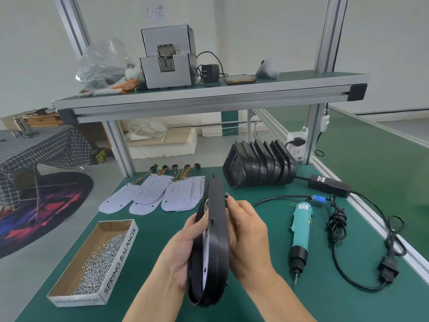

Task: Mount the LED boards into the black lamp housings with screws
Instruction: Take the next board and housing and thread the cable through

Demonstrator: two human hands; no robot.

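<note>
Black lamp housing (218,248) being held on edge above green table (157,228). Left hand (183,248) curling round left rim, right hand (248,238) clasping right side. White LED board (205,252) showing inside. Spare LED boards (160,194) lying behind. Housing stack (260,169) standing back right. Screw box (92,263) sitting left, electric screwdriver (300,231) lying right.

The white LED board (205,254) inside the black oval plastic lamp housing (218,247), held edge-on, shows only as a narrow sliver, the fingertips of the left hand (182,254) are partly hidden by the housing rim, and the print on the white paper sheet (155,12) on the wall is illegible.
</note>
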